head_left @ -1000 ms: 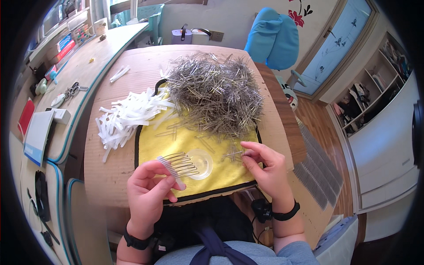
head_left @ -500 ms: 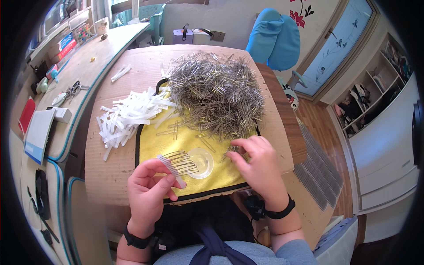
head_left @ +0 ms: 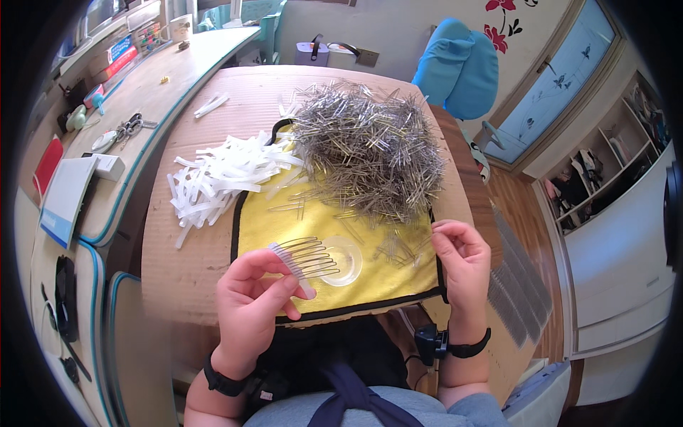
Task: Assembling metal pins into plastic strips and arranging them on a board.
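Left hand [head_left: 257, 297]: thumb and fingers pinch the white strip [head_left: 289, 265]; too hard a squeeze could, I'd say, buckle it and loosen its wires [head_left: 311, 255].
Clear dish [head_left: 350, 273]: just right of the left hand, under the wire ends; a dip of that hand could snag its rim.
Right hand [head_left: 466, 262]: fingertips drawn close; whether they grip a pin, I can't tell from here.
Loose pins [head_left: 400, 250]: just left of the right hand, crossed on the yellow cloth [head_left: 265, 235]; lifting one could drag others.
White strip, close up: slanted in the left hand, narrow and pale.
Wires, close up: dark, slim loops, ranked like comb teeth, pointing rightward.
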`<state>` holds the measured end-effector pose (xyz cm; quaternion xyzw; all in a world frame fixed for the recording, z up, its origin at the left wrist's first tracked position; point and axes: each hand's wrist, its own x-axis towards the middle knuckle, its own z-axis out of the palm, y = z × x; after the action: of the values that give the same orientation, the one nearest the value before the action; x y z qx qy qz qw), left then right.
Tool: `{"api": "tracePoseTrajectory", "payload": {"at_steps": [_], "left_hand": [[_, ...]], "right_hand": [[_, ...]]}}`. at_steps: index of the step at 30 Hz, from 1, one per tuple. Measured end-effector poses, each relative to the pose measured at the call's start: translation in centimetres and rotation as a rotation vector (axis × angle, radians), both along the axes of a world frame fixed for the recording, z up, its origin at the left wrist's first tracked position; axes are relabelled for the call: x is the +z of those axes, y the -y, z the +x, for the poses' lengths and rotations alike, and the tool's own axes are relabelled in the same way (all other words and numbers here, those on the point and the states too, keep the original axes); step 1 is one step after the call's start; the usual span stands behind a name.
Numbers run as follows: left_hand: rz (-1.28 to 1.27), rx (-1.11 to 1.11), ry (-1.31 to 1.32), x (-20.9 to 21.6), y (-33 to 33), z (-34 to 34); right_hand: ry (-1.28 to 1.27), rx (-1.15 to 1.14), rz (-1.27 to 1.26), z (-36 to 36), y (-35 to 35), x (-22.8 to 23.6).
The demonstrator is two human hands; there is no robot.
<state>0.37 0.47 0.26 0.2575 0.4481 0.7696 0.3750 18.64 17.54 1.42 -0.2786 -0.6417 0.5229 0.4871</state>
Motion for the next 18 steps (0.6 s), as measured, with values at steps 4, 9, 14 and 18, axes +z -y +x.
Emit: {"api": "tracePoseTrajectory", "payload": {"at_steps": [4, 9, 14, 18], "left_hand": [[0.022, 0.014, 0.009, -0.3, 0.0, -0.1], [0.04, 0.013, 0.016, -0.2, 0.0, 0.0], [0.049, -0.001, 0.012, -0.2, 0.0, 0.0], [0.052, -0.002, 0.018, -0.3, 0.0, -0.1]], "right_hand": [[-0.013, -0.048, 0.023, -2.4, 3.5, 0.8], [0.177, 0.053, 0.718, -4.6, 3.6, -0.3], [0.282, 0.02, 0.86, -5.2, 3.5, -0.4], [0.306, 0.004, 0.864, -5.1, 3.6, -0.4]]}}
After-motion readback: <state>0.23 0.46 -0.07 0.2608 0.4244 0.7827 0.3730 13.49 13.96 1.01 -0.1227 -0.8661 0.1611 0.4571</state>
